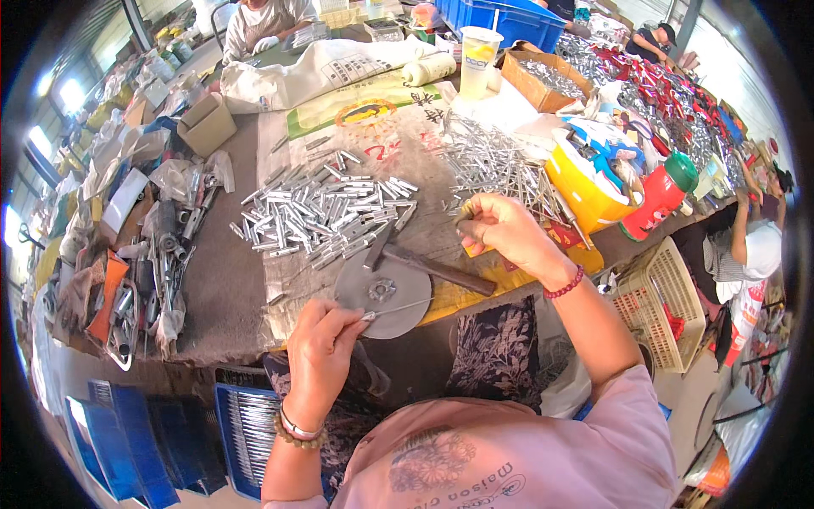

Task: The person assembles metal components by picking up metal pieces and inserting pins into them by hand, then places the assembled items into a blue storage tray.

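Note:
My left hand (320, 343) pinches a thin metal rod (398, 309) by its thicker silver end, over the front of a grey round disc (352, 284). The rod's thin shaft points right. My right hand (507, 236) is raised at the right of the disc, its fingertips curled together; whatever they may hold is too small to make out. A hammer (445, 271) with a wooden handle lies partly on the disc, between my hands. Beyond it is a pile of short silver metal tubes (326, 212). Farther right lies a heap of thin metal rods (487, 157).
An open cardboard box of small metal parts (543, 81), a lidded drink cup (477, 64) and a red bottle with a green cap (657, 199) stand at the back right. Bagged metal parts (174, 237) lie left. Blue trays (242, 433) sit below the table edge. Other people work farther off.

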Available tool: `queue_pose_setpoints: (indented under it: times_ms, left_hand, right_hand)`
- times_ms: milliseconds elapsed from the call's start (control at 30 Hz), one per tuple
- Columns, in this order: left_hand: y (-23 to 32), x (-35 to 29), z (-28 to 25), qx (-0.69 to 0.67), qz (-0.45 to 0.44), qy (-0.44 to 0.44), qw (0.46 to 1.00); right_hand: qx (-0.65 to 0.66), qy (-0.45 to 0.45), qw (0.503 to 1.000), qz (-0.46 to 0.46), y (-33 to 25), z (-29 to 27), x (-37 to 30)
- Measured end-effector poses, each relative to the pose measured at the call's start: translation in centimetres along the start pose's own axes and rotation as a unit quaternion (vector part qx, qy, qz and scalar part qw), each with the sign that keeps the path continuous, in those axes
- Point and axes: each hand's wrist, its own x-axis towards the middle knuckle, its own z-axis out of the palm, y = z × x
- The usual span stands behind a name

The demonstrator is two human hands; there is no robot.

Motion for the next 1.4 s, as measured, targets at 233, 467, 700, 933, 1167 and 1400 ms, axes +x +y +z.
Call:
queue_pose_setpoints:
  times_ms: [233,467,700,933,1167,1400]
  left_hand:
    - [-0.3,-0.2,0.3,0.019,0.011,0.003,1.000]
    - [-0.8,0.2,0.6,0.016,0.022,-0.008,1.000]
    - [-1.2,0.1,-0.3,0.030,0.033,-0.011,0.999]
    - [-2.3,-1.0,1.5,-0.024,0.052,0.009,0.998]
    - [-1.8,-1.6,2.1,-0.022,0.056,0.067,0.996]
    - [-2.0,-1.0,1.7,-0.017,0.073,0.064,0.995]
  right_hand:
    - [0.052,-0.060,0.990,-0.116,-1.9,8.4,-4.1]
    - [-0.055,0.001,0.950,-0.306,-0.5,12.3,-3.1]
    - [-0.102,0.000,0.924,-0.369,-1.5,13.2,-2.1]
    - [-0.255,0.010,0.899,-0.357,-2.2,13.2,-4.2]
    - [-0.369,-0.016,0.822,-0.433,-0.4,12.6,-4.3]
    - [-0.429,0.096,0.841,-0.316,1.2,7.4,-2.6]
